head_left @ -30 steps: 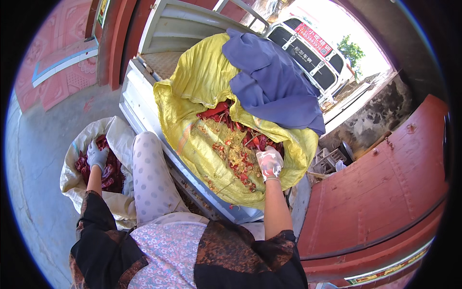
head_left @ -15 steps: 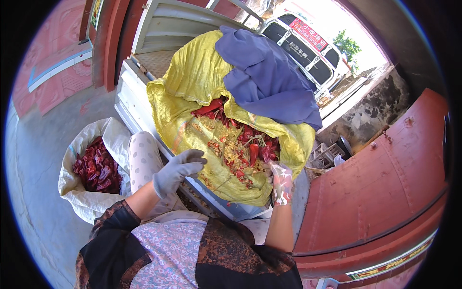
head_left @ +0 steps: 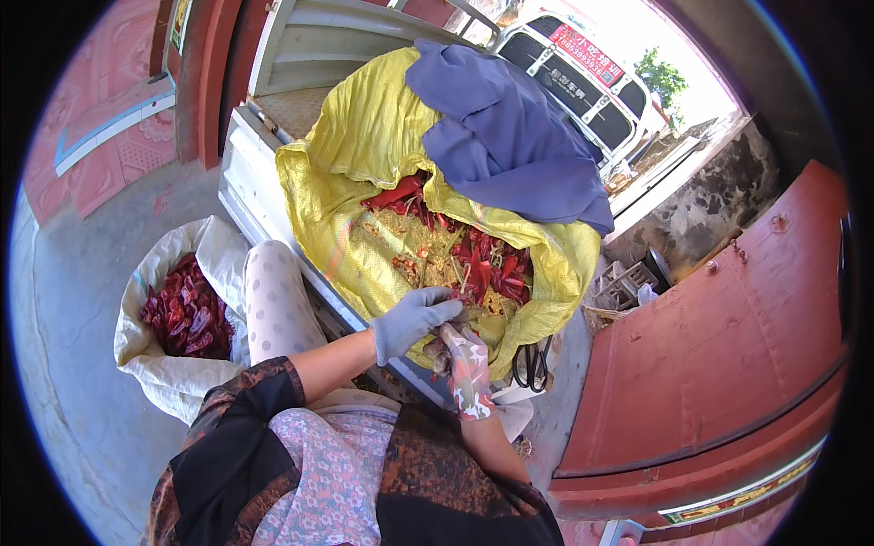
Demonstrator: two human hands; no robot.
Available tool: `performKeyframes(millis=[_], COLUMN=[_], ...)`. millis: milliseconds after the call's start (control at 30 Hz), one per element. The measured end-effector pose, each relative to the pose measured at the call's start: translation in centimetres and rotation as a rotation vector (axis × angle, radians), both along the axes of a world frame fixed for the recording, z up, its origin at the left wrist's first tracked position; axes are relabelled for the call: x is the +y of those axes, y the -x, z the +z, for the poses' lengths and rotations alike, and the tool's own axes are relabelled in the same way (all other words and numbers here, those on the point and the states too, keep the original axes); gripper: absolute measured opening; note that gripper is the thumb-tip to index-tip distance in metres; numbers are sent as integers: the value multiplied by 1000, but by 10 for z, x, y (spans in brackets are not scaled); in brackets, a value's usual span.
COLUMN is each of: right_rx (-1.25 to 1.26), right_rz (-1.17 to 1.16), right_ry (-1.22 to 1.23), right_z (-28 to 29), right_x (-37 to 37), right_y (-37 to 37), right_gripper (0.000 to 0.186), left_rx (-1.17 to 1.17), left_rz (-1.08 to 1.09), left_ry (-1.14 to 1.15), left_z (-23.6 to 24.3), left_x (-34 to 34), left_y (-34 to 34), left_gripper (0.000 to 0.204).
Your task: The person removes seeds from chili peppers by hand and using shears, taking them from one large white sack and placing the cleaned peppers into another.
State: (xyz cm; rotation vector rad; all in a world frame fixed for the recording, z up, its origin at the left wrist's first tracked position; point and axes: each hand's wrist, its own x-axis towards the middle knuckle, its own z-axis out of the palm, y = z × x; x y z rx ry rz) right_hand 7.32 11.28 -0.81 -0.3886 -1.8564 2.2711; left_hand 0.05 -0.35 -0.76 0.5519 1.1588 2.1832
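- Peppers (head_left: 499, 268), red and dried-looking, lay in the mouth of a yellow woven sack (head_left: 314, 205), beside pale seeds and fragments (head_left: 410, 238). Its near flap was spread toward the person, presumably to leave the contents open to both hands.
- Left hand (head_left: 410, 326), grey glove: fingers drawn narrow, tips over the spread flap near a small red piece. Could not tell whether they pinched it.
- Right hand (head_left: 466, 364), patterned glove: fingers bent, just below and close against the left, partly hidden. Could not tell what, if anything, it held. Pairing of the hands suggested one steadying for the other (inferred).
- White sack (head_left: 146, 362) stood on the floor at the person's left, holding darker red peppers (head_left: 189, 314). Mouth was wide open, probably so that the left arm could reach in unhindered.
- Yellow sack rested on a white vehicle bed (head_left: 250, 187), which likely brought its mouth to a comfortable height.
- Blue-purple cloth (head_left: 505, 136) was draped over the sack's far part, perhaps as a cover; reason uncertain.
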Motion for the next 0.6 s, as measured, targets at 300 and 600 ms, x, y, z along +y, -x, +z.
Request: performKeyframes(millis=[300,600], right_rx=[239,560], right_rz=[-108,-14], right_ry=[-870,-1253], right_z=[52,69], right_x=[21,9], right_y=[2,3], right_gripper=[16,28], left_rx=[242,379], left_rz=[92,15], left_ry=[79,86], left_z=[1,4], left_x=[-12,-16], left_y=[0,3], left_gripper=[28,23])
